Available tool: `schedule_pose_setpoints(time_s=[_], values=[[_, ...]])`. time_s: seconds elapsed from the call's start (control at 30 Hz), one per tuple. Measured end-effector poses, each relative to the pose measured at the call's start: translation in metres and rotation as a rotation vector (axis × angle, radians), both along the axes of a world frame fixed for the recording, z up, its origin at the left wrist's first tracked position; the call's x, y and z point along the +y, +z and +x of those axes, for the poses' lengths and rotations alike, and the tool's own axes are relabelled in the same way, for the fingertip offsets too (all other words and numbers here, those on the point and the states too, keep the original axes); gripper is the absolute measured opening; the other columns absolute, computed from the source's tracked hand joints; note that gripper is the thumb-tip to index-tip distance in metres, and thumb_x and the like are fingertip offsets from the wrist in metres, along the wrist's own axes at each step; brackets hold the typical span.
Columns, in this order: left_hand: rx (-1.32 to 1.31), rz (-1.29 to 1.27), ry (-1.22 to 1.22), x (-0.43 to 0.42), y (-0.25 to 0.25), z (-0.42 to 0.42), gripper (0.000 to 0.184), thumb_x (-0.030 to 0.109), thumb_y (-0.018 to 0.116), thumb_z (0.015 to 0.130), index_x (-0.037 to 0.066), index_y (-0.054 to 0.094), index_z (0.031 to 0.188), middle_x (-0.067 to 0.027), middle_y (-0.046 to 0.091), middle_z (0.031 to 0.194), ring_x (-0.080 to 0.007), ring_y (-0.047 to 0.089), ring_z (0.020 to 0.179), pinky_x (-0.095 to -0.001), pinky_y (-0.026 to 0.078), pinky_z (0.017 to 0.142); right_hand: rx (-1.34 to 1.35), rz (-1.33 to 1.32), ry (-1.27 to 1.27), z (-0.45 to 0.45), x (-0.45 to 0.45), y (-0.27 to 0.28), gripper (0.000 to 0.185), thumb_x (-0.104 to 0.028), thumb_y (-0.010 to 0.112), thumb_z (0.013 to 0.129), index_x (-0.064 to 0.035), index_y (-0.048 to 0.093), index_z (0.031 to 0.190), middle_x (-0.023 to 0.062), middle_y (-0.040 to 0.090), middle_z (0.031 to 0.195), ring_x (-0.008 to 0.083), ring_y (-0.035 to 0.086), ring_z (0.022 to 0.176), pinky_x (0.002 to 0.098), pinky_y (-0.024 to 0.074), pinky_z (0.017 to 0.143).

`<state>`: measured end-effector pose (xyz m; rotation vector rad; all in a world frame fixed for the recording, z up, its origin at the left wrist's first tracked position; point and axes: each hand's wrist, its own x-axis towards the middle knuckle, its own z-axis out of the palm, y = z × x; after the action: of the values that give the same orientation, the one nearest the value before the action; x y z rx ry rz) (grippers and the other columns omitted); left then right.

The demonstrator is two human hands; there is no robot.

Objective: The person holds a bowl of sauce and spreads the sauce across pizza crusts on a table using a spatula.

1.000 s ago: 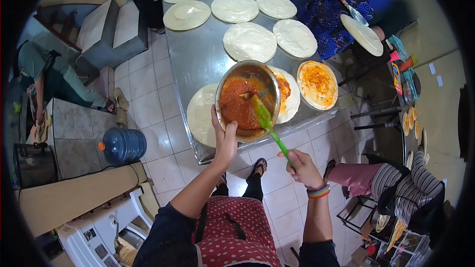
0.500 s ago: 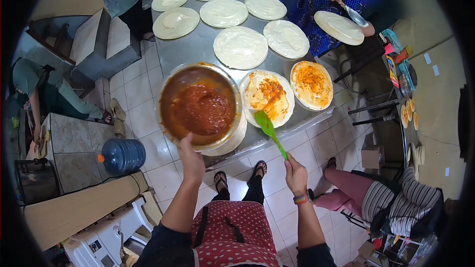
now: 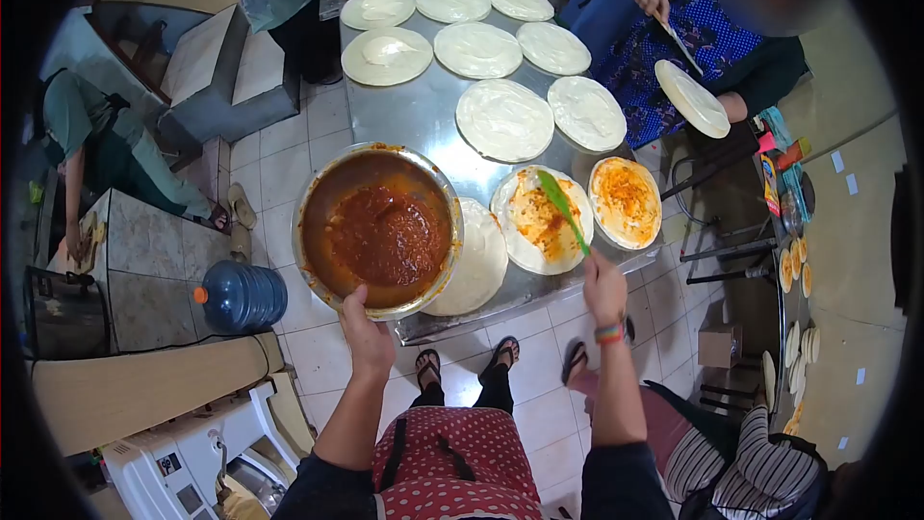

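My left hand grips the near rim of a steel bowl, thumb over the edge. Thick red-orange sauce lies inside it. In my right hand is the handle of a green spatula, its blade on a flat dough round partly smeared with sauce. To its right, another round is covered with orange sauce. A plain pale round lies beside the bowl, partly hidden by it.
Several pale rounds lie across the metal table. At the far right a co-worker holds a round and a spreading tool; another person stands at the far left. A blue water jug is on the floor, left.
The spatula and my right hand have moved up and right, further over the sauced round. The bowl has shifted slightly left and down, uncovering more of the plain round. The view has shifted.
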<state>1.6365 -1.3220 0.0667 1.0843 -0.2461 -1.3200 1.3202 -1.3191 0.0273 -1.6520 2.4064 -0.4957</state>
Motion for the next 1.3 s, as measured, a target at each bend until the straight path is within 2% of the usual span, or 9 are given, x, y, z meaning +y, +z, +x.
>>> schedule_pose_setpoints(time_s=[0.17,0.33,0.5,0.73,0.9,0.97,1.03,1.13,1.3], values=[[0.009,-0.019,0.037,0.009,-0.001,0.011,0.032,0.020,0.044,0.081,0.002,0.041,0.107,-0.0065,0.046,0.107,-0.0157,0.044,0.102,-0.0301,0.032,0.091,0.256,0.368,0.145,0.038,-0.027,0.050,0.014,-0.017,0.045,0.079,-0.0101,0.054,0.087,0.0147,0.059,0.074,0.0319,0.058,0.073,0.0452,0.0456,0.060],[0.002,0.014,0.047,0.015,0.001,0.016,0.033,0.020,0.044,0.080,0.002,0.040,0.108,-0.0068,0.044,0.110,-0.0151,0.042,0.104,-0.0306,0.032,0.091,0.266,0.300,0.128,0.047,-0.006,0.107,0.013,-0.014,0.046,0.078,-0.0104,0.056,0.085,0.0125,0.060,0.073,0.0302,0.059,0.069,0.0433,0.0464,0.057],[0.037,-0.006,0.042,0.018,0.006,0.008,0.032,0.020,0.045,0.080,0.003,0.041,0.107,-0.0066,0.044,0.109,-0.0155,0.041,0.104,-0.0309,0.032,0.091,0.336,0.332,0.172,0.043,-0.023,0.043,0.018,-0.013,0.045,0.078,-0.0117,0.055,0.092,0.0130,0.059,0.070,0.0314,0.058,0.064,0.0431,0.0466,0.055],[0.026,0.057,0.065,0.019,0.009,0.008,0.031,0.020,0.046,0.080,0.004,0.041,0.106,-0.0062,0.045,0.107,-0.0153,0.043,0.103,-0.0306,0.033,0.091,0.222,0.295,-0.017,0.046,0.111,0.042,0.025,-0.015,0.050,0.075,-0.0158,0.055,0.100,0.0126,0.059,0.074,0.0308,0.058,0.063,0.0412,0.0461,0.051],[0.055,0.035,0.029,0.019,0.014,-0.006,0.032,0.020,0.046,0.079,0.004,0.041,0.107,-0.0065,0.045,0.108,-0.0163,0.044,0.102,-0.0311,0.034,0.090,0.157,-0.099,-0.114,0.040,0.112,0.001,0.030,-0.016,0.054,0.075,-0.0180,0.055,0.106,0.0115,0.059,0.076,0.0299,0.058,0.065,0.0409,0.0454,0.053],[0.060,0.023,0.017,0.018,0.013,-0.013,0.032,0.020,0.046,0.080,0.004,0.041,0.107,-0.0066,0.046,0.108,-0.0166,0.044,0.102,-0.0314,0.034,0.090,-0.029,-0.037,-0.060,0.053,0.095,-0.015,0.026,-0.012,0.053,0.076,-0.0119,0.057,0.102,0.0132,0.060,0.084,0.0320,0.057,0.070,0.0394,0.0456,0.060],[0.080,-0.008,-0.020,0.019,0.008,-0.011,0.031,0.020,0.045,0.080,0.004,0.041,0.107,-0.0064,0.046,0.108,-0.0167,0.045,0.102,-0.0315,0.035,0.089,-0.038,-0.108,-0.035,0.039,0.099,-0.042,0.031,-0.015,0.051,0.078,-0.0190,0.053,0.109,0.0144,0.058,0.079,0.0334,0.057,0.067,0.0426,0.0447,0.056],[0.055,-0.026,-0.064,0.022,0.013,-0.011,0.031,0.019,0.045,0.080,0.004,0.042,0.106,-0.0061,0.046,0.108,-0.0164,0.045,0.102,-0.0315,0.035,0.089,-0.036,-0.006,-0.369,0.003,0.106,-0.035,0.033,-0.013,0.048,0.079,-0.0193,0.052,0.111,0.0144,0.059,0.079,0.0334,0.057,0.066,0.0423,0.0448,0.054],[0.078,0.021,-0.007,0.020,0.010,-0.025,0.030,0.020,0.045,0.080,0.004,0.042,0.105,-0.0058,0.046,0.107,-0.0168,0.045,0.102,-0.0321,0.035,0.090,0.065,-0.096,-0.046,0.045,0.081,-0.023,0.035,-0.013,0.051,0.075,-0.0185,0.053,0.109,0.0122,0.058,0.074,0.0324,0.056,0.059,0.0436,0.0444,0.051]])
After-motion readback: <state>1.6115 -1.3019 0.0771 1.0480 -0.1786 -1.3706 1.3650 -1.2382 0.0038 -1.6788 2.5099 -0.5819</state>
